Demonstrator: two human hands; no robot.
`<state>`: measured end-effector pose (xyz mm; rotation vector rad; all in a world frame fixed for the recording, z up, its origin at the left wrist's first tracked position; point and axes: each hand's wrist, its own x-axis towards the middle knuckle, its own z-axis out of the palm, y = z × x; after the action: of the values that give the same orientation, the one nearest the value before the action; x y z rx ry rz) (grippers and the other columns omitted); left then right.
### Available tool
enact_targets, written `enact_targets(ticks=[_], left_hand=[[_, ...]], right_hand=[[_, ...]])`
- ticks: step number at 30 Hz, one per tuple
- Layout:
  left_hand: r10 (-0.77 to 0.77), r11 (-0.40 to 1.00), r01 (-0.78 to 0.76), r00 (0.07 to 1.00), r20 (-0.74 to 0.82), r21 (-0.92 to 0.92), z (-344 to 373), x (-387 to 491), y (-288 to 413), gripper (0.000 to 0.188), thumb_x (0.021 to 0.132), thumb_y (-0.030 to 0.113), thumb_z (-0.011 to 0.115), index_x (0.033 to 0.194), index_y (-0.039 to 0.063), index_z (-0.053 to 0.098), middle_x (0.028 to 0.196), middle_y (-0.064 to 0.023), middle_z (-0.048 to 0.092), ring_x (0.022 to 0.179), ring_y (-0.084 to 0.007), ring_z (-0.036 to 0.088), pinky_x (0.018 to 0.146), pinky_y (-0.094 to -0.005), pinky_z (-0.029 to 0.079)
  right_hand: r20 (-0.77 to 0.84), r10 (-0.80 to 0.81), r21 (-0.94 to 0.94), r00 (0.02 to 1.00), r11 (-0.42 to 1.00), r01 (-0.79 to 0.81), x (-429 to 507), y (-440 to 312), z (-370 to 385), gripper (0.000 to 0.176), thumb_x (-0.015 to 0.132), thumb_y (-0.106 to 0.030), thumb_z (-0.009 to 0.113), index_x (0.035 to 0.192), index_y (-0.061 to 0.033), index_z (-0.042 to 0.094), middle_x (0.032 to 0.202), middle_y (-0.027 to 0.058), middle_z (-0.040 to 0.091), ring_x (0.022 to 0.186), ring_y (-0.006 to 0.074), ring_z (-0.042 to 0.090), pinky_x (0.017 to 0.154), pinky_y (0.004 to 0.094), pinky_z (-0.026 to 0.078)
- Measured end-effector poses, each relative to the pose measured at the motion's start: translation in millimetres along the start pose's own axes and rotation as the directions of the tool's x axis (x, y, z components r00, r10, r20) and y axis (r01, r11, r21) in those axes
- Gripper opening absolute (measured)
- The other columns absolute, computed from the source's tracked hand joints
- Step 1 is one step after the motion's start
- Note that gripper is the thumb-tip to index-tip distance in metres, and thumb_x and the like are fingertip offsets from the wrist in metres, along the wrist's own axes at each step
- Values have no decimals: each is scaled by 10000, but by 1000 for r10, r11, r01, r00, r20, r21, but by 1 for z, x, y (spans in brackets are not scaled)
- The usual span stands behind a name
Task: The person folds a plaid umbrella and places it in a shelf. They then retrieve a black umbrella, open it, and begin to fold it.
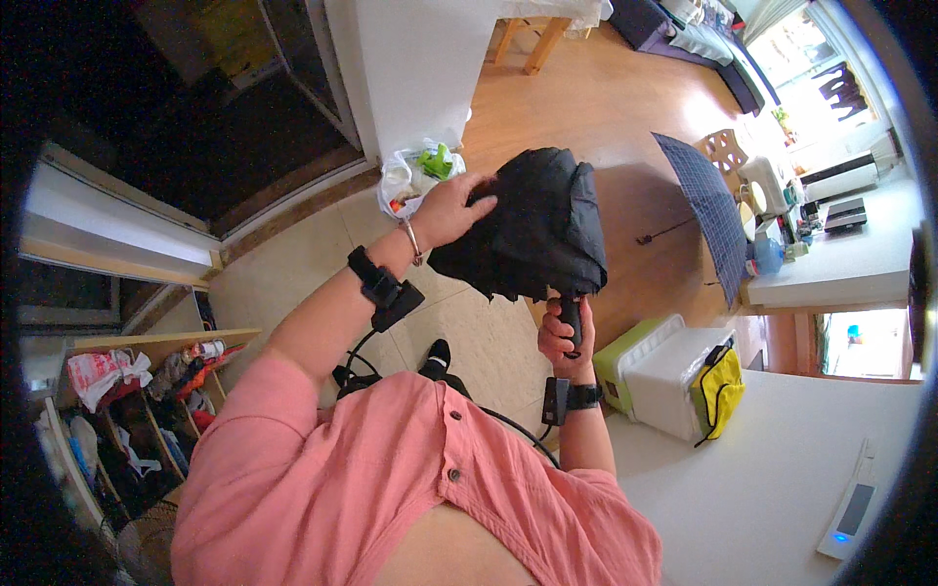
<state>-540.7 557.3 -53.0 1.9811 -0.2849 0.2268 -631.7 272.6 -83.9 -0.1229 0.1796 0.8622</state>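
Note:
A black folding umbrella (524, 227) is held up in front of me, its canopy collapsed but loose, with the fabric hanging in folds. My right hand (560, 333) is wrapped around its black handle (571, 322), below the canopy's edge. At the canopy's left side is my left hand (451, 209), thumb and fingers apart against the fabric; its fingertips are blurred. A second umbrella, dark blue and checked (707, 212), stands opened on the wooden floor to the right, its shaft pointing left.
White plastic bags (399, 179) sit by the wall corner ahead. A green-and-white box (637, 366) with a yellow bag (718, 392) stands at right. A crowded shoe rack (146, 410) is at lower left. Farther off are a wooden-legged table (546, 47) and a sofa (689, 44).

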Motion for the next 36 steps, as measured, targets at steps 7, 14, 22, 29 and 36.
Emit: enact_targets(ticks=[7, 14, 22, 29, 36], left_hand=[[-323, 877, 408, 891, 318, -254, -29, -10, 25, 236, 875, 181, 600, 709, 14, 581, 553, -1, 529, 479, -107, 505, 452, -262, 390], [-289, 734, 514, 827, 481, -443, -64, -27, 50, 207, 884, 149, 599, 719, 24, 588, 554, 31, 484, 449, -44, 391, 416, -197, 324], [-350, 724, 562, 799, 488, -401, -80, -40, 59, 134, 869, 86, 592, 780, -12, 606, 601, -20, 568, 475, -63, 486, 428, -195, 393], [-402, 763, 547, 819, 410, -345, -83, -46, 71, 135, 867, 65, 570, 957, -36, 576, 595, -57, 599, 463, -91, 548, 406, -209, 431], [-480, 786, 517, 856, 192, -338, -80, -34, 57, 177, 881, 139, 574, 971, -13, 556, 540, -33, 553, 405, -80, 480, 370, -208, 381]], right_hand=[[41, -13, 92, 999, 996, 9, -7, -8, -1, 455, 865, -470, 547, 989, -37, 484, 560, -51, 355, 386, 36, 258, 335, 172, 222], [-6, -159, 50, 987, 986, 159, -11, -30, -9, 426, 892, -482, 487, 1005, -71, 489, 606, -63, 382, 408, 43, 323, 372, 196, 267], [-45, -242, -35, 969, 970, 240, -11, -39, -14, 403, 901, -459, 482, 1017, -74, 471, 614, -68, 384, 427, 45, 356, 386, 208, 305], [-62, -227, -99, 972, 970, 220, -8, -46, -16, 391, 912, -468, 458, 1009, -89, 478, 643, -63, 402, 472, 54, 380, 428, 204, 316], [-274, -303, -320, 913, 924, 211, -5, -51, 4, 425, 913, -506, 445, 990, -93, 512, 663, -41, 454, 518, 58, 416, 441, 179, 310]])
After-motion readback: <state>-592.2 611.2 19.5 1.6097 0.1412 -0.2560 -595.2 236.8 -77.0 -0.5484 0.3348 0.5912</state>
